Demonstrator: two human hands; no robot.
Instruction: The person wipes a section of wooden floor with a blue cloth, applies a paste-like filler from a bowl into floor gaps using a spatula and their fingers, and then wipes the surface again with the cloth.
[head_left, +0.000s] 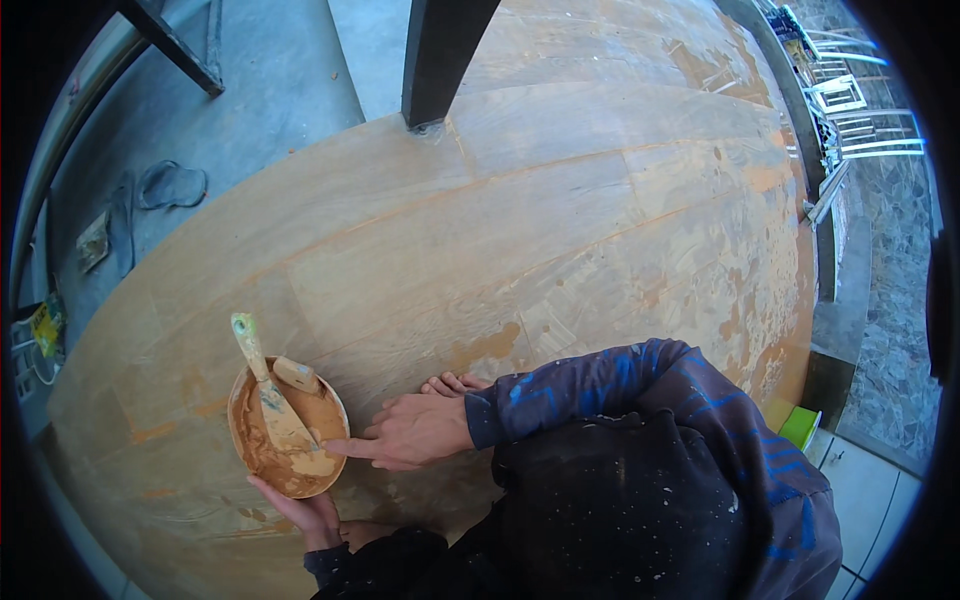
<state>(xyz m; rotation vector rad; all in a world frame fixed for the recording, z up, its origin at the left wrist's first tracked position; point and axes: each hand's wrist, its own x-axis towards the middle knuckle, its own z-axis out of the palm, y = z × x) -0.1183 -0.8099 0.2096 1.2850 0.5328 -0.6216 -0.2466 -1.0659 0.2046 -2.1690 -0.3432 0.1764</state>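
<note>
A round bowl (232, 418) of orange-brown paste (262, 456) sits low at the left, tilted a little. My left hand (303, 507) is under its near edge, fingers wrapped round the rim. A putty knife (284, 416) leans in the bowl, its paste-smeared blade on the paste and its green-tipped handle sticking out past the far rim. Beside it a second, short handle (297, 375) rests at the rim. Over the bowl's right edge reaches my right hand (408, 432), index finger stretched out to the paste near the blade's end. It holds nothing that I can see.
Wood-look tiles (450, 230) with orange joints and dried smears spread around me. A dark post (440, 65) stands at the far edge. Grey sandals (172, 186) lie on the concrete at far left. A green container (799, 428) is at right, white frames (838, 94) far right.
</note>
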